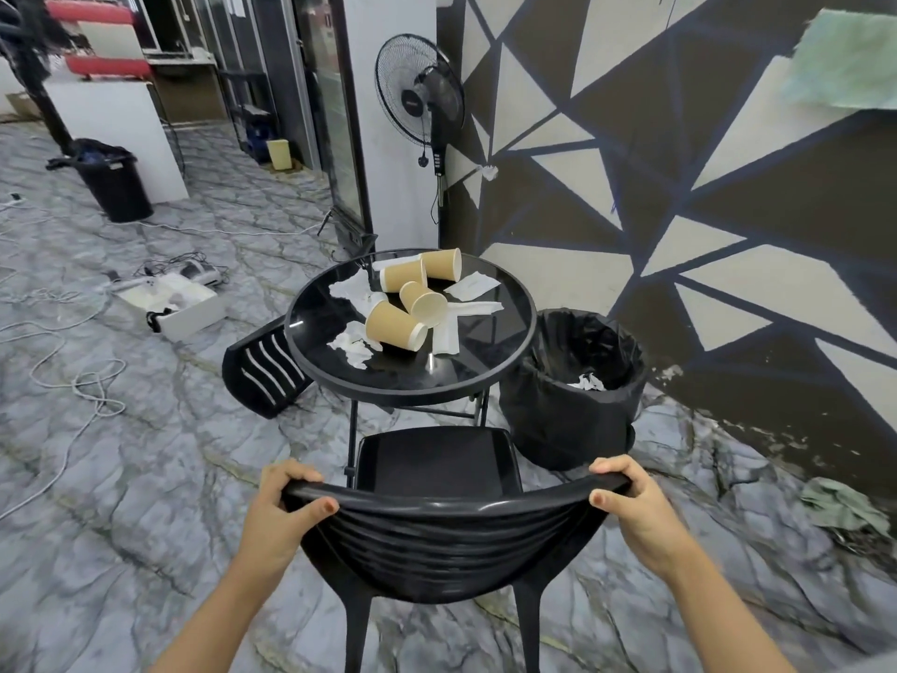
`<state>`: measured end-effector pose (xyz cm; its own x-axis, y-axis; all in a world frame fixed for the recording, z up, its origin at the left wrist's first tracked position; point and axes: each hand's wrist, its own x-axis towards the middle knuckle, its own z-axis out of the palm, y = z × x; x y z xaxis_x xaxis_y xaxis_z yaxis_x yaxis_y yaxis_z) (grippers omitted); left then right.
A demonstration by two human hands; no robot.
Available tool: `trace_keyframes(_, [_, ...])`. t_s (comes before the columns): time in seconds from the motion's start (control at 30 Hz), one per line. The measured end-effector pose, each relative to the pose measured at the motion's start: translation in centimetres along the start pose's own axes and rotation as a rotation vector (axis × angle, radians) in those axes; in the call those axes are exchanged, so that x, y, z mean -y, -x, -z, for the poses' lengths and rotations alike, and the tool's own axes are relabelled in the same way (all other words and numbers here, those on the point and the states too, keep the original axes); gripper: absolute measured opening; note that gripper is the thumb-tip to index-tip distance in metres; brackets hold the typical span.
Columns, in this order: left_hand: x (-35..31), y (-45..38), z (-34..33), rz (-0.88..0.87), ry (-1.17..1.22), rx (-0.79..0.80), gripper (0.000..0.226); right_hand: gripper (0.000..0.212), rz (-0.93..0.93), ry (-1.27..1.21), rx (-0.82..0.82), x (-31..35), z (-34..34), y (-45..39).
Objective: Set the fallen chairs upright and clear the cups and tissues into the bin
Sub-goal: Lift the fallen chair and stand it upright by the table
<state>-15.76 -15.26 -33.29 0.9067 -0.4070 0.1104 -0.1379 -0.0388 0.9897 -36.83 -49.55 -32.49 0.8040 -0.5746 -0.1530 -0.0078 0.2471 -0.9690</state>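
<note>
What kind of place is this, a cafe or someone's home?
Probably a small cafe or snack shop: a round table strewn with paper cups and tissues, a lined bin beside it, glass doors behind.

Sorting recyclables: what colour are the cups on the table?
The cups are tan paper with white rims, clearest in the head view.

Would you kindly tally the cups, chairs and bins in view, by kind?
Cups: 4
Chairs: 2, one upright, one fallen
Bins: 2
Total: 8
</note>
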Motion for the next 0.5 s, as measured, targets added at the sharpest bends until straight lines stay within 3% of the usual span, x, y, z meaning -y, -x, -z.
trace_keyframes(0.27, [-0.4, -3.0, 2.9, 0.054, -0.039, 0.067, 0.023, 0.030, 0.091, -0.045, -0.060, -1.8, -2.6, -0.1])
trace_keyframes(0.5, [-0.3, -1.6, 2.9, 0.071, 0.009, 0.041, 0.024, 0.027, 0.056, -0.016, -0.011, -1.4, -2.4, -0.1])
